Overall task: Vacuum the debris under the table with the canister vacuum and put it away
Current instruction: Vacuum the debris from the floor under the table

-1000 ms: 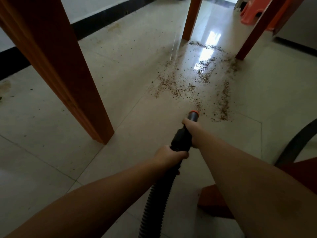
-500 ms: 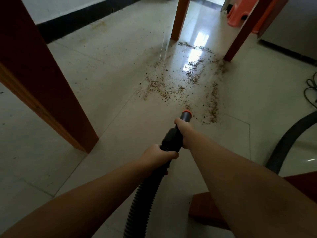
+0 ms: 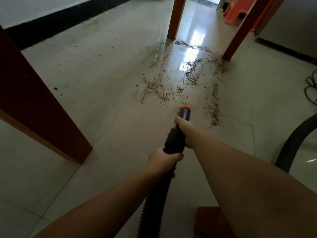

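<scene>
Since the earlier frame we edge the nozzle forward; both hands grip it, right hand leading, left hand behind; debris lies directly ahead, toward upper centre.

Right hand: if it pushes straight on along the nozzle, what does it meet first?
Probably the scattered debris on the floor. The right hand grips the black nozzle, whose orange tip points at the near edge of the crumbs. The far table leg lies well beyond; depth is unclear.
</scene>
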Tool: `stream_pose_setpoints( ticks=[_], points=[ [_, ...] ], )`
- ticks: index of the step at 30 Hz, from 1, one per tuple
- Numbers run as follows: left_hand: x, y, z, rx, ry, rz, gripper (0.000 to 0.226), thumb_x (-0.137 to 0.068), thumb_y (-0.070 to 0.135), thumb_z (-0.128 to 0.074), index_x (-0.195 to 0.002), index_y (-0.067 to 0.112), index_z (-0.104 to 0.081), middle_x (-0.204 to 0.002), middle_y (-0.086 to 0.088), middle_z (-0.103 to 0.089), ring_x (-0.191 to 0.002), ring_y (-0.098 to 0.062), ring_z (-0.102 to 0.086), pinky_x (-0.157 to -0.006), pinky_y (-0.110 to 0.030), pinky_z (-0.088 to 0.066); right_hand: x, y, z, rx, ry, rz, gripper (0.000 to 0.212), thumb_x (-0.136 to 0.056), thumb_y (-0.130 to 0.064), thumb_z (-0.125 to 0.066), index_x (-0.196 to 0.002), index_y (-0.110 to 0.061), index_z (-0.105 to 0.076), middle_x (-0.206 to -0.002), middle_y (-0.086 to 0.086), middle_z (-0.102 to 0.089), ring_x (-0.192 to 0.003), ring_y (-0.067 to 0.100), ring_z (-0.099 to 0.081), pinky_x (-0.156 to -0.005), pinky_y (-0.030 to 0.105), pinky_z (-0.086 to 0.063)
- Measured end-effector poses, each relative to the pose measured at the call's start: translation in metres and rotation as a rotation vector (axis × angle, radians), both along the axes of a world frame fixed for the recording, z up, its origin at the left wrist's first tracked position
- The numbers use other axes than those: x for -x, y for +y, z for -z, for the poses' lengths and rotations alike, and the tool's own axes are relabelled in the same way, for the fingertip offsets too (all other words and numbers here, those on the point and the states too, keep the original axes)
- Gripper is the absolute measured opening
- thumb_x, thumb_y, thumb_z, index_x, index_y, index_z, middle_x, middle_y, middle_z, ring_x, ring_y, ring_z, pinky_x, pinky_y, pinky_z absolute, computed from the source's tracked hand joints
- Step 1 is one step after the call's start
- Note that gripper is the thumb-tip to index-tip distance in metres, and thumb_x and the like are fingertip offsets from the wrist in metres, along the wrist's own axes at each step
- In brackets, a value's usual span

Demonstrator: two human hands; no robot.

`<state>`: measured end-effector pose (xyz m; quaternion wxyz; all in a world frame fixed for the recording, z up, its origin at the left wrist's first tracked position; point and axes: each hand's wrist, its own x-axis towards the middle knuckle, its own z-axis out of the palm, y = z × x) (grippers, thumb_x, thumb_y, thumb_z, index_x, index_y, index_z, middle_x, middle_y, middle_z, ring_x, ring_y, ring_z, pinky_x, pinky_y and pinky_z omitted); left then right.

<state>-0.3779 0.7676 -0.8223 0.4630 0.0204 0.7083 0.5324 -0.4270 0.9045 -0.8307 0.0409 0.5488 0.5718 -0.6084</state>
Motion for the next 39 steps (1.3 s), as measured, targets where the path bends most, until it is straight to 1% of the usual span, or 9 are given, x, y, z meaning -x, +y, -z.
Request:
stream_pose_setpoints(
  ticks=[7, 12, 15, 17, 25, 27, 31, 35, 39],
  points=[
    [0.027, -0.041, -0.009, 0.004, 0.009, -0.176, 0.014, -0.084, 0.017, -0.066, -0.082, 0.008, -0.055, -0.068, -0.009, -0.055, -0.053, -0.022, -0.056, -0.044, -0.025, -0.046, 0.051, -0.047, -0.01, 0.015, 0.028, -0.235, 0.051, -0.085, -0.028, -0.063, -0.127, -0.009, -0.04, -0.116, 0.018, -0.061, -0.099, 0.035, -0.065, -0.091, 0.049, -0.053],
    [0.034, -0.067, -0.011, 0.026, 0.031, -0.288, 0.019, -0.084, 0.019, -0.067, -0.088, 0.005, -0.055, -0.068, -0.01, -0.055, -0.053, -0.022, -0.057, -0.045, -0.026, -0.046, 0.073, -0.081, -0.012, 0.045, 0.014, -0.376, 0.051, -0.086, -0.032, -0.062, -0.126, -0.007, -0.041, -0.12, 0.018, -0.059, -0.104, 0.038, -0.062, -0.093, 0.049, -0.052],
    [0.039, -0.077, -0.013, 0.032, 0.027, -0.338, 0.02, -0.084, 0.021, -0.067, -0.09, 0.006, -0.055, -0.069, -0.01, -0.056, -0.053, -0.023, -0.057, -0.048, -0.028, -0.046, 0.084, -0.099, -0.014, 0.076, 0.027, -0.422, 0.062, -0.081, -0.033, -0.064, -0.133, -0.006, -0.041, -0.123, 0.02, -0.06, -0.106, 0.042, -0.062, -0.092, 0.053, -0.052],
    [0.04, -0.078, -0.015, 0.026, 0.023, -0.334, 0.02, -0.084, 0.021, -0.067, -0.09, 0.006, -0.054, -0.069, -0.01, -0.056, -0.054, -0.023, -0.057, -0.048, -0.027, -0.046, 0.086, -0.101, -0.012, 0.08, 0.035, -0.434, 0.064, -0.079, -0.033, -0.065, -0.133, -0.007, -0.042, -0.123, 0.021, -0.06, -0.105, 0.042, -0.063, -0.091, 0.053, -0.052],
    [0.004, -0.061, -0.011, 0.009, -0.046, -0.232, 0.019, -0.085, 0.021, -0.066, -0.091, 0.008, -0.054, -0.066, -0.007, -0.055, -0.049, -0.02, -0.056, -0.047, -0.026, -0.046, 0.044, -0.075, -0.003, 0.017, -0.003, -0.372, 0.054, -0.078, -0.03, -0.064, -0.124, -0.011, -0.041, -0.116, 0.02, -0.061, -0.1, 0.04, -0.065, -0.089, 0.052, -0.053],
    [0.002, -0.064, -0.012, -0.013, -0.051, -0.268, 0.018, -0.086, 0.021, -0.065, -0.09, 0.008, -0.053, -0.066, -0.008, -0.054, -0.049, -0.021, -0.056, -0.047, -0.026, -0.046, 0.046, -0.08, -0.005, 0.013, -0.007, -0.423, 0.053, -0.078, -0.031, -0.065, -0.121, -0.008, -0.043, -0.114, 0.02, -0.063, -0.099, 0.039, -0.066, -0.089, 0.051, -0.054],
    [-0.002, -0.076, -0.018, -0.051, -0.06, -0.329, 0.018, -0.087, 0.02, -0.064, -0.092, 0.005, -0.055, -0.068, -0.011, -0.055, -0.049, -0.022, -0.056, -0.046, -0.026, -0.048, 0.05, -0.098, -0.015, 0.031, -0.02, -0.546, 0.039, -0.084, -0.03, -0.062, -0.11, -0.005, -0.047, -0.114, 0.021, -0.064, -0.101, 0.038, -0.066, -0.091, 0.05, -0.054],
    [-0.011, -0.08, -0.018, -0.045, -0.087, -0.282, 0.018, -0.088, 0.02, -0.064, -0.093, 0.006, -0.054, -0.068, -0.01, -0.054, -0.047, -0.022, -0.055, -0.045, -0.026, -0.047, 0.035, -0.098, -0.011, -0.002, -0.022, -0.482, 0.042, -0.084, -0.029, -0.062, -0.115, -0.007, -0.044, -0.114, 0.021, -0.063, -0.1, 0.038, -0.066, -0.09, 0.05, -0.054],
    [-0.032, -0.068, -0.017, -0.049, -0.143, -0.197, 0.015, -0.087, 0.019, -0.062, -0.087, 0.008, -0.052, -0.063, -0.007, -0.05, -0.045, -0.02, -0.051, -0.048, -0.028, -0.045, 0.005, -0.08, -0.005, -0.06, -0.027, -0.345, 0.056, -0.082, -0.028, -0.062, -0.128, -0.009, -0.038, -0.117, 0.021, -0.06, -0.102, 0.039, -0.064, -0.09, 0.051, -0.053]
  ],
)
